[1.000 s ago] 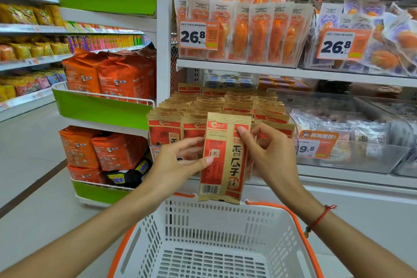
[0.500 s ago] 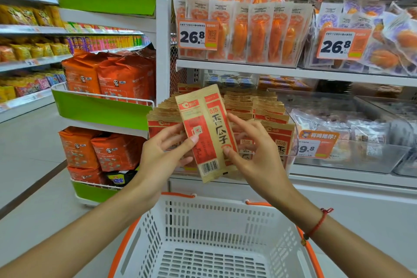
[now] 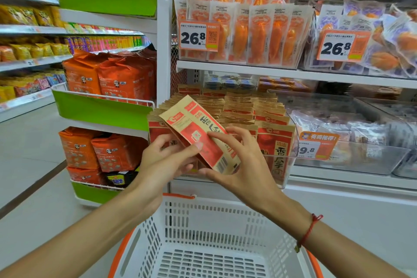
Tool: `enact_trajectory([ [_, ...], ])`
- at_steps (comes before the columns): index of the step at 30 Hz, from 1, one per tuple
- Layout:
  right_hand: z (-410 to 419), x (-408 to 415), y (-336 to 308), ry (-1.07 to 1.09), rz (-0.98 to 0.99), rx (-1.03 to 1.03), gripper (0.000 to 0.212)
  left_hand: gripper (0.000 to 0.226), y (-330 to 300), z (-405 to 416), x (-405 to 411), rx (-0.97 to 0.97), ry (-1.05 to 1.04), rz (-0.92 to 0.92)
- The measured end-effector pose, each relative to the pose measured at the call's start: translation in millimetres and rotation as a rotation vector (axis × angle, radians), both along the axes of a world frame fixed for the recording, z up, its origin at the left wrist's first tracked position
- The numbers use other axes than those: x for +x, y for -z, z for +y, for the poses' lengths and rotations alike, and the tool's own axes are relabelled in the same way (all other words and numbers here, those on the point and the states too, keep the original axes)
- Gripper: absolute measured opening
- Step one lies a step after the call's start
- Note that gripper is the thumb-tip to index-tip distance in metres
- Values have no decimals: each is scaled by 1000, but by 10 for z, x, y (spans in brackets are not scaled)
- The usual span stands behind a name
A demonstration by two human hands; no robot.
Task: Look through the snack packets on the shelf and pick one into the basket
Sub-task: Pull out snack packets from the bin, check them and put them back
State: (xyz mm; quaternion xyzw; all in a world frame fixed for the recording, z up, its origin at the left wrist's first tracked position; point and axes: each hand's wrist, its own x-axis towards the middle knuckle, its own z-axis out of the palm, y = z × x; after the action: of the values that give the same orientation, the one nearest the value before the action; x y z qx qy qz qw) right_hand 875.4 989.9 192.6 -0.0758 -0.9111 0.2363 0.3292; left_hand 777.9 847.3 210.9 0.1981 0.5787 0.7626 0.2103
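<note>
Tilting further over than a second ago: snack packet (image 3: 198,135), upright then, now leaning with its top corner up and to the left and its barcode end down to the right. Being pinched by left hand (image 3: 164,160), thumb curled over the red front panel and fingers tucked behind the lower edge. Being steadied by right hand (image 3: 239,165), fingertips (image 3: 212,135) curled onto the printed face, thumb reaching under the barcode corner. Hanging in the air in front of the shelf bin (image 3: 286,171), above the far rim of the basket (image 3: 216,228), not touching either.

Standing in rows behind the held one: matching kraft-and-red packets (image 3: 237,108), filling the clear bin on the lower shelf. Showing beside them to the right: an orange price tag (image 3: 316,146) reading 9.8 on a neighbouring clear bin of pale wrapped goods. Sitting on the shelf above: orange vacuum packs (image 3: 259,34) behind a tag (image 3: 198,36) marked 26.8, and a second 26.8 tag (image 3: 340,46) further right. Stacking on the green-fronted rack at left: orange bags with a panda mark (image 3: 112,79). Circling the right wrist: a red string bracelet (image 3: 309,230). Waiting below both forearms: white slotted basket with orange trim, nothing visible inside it.
</note>
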Motion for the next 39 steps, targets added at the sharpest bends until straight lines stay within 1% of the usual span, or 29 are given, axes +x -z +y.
enact_trajectory([
  [6,56,-3,-49,16,-18,42,65,41,24,13,82,-12,81,36],
  [8,93,26,-101,-12,23,-41,61,46,-7,-9,60,-22,159,91],
  [9,100,54,-153,-45,48,-139,58,48,-28,-21,47,-25,205,123],
  [10,117,83,-202,-96,62,-281,56,49,-50,-35,37,-27,246,152],
  [12,150,127,-285,-249,44,-619,50,47,-81,-51,19,-25,283,201],
  [13,167,137,-304,-313,16,-762,47,44,-85,-54,9,-20,270,211],
  [15,203,137,-306,-379,-56,-949,44,37,-77,-47,-17,-21,208,211],
  [17,229,130,-279,-421,-132,-1039,49,39,-53,-28,-44,-27,145,207],
  [20,235,128,-240,-461,-207,-1052,46,33,-21,-21,-72,-27,74,235],
  [23,246,139,-232,-463,-217,-1036,44,29,-5,-27,-84,-37,39,278],
  [26,257,175,-277,-393,-222,-905,43,37,-20,-34,-70,27,28,316],
  [28,264,209,-333,-346,-206,-813,33,39,-46,-38,-46,78,24,323],
  [30,261,235,-431,-347,-153,-749,27,37,-99,-33,-37,118,1,327],
  [31,256,239,-491,-349,-117,-709,29,36,-137,-18,-39,127,-14,336],
  [33,270,237,-605,-342,-41,-602,40,34,-221,39,-37,149,-37,355],
  [35,300,196,-745,-335,27,-523,43,33,-347,122,-77,177,-51,354],
  [39,468,54,-1065,-331,141,-506,37,32,-652,390,-290,172,-42,345],
])
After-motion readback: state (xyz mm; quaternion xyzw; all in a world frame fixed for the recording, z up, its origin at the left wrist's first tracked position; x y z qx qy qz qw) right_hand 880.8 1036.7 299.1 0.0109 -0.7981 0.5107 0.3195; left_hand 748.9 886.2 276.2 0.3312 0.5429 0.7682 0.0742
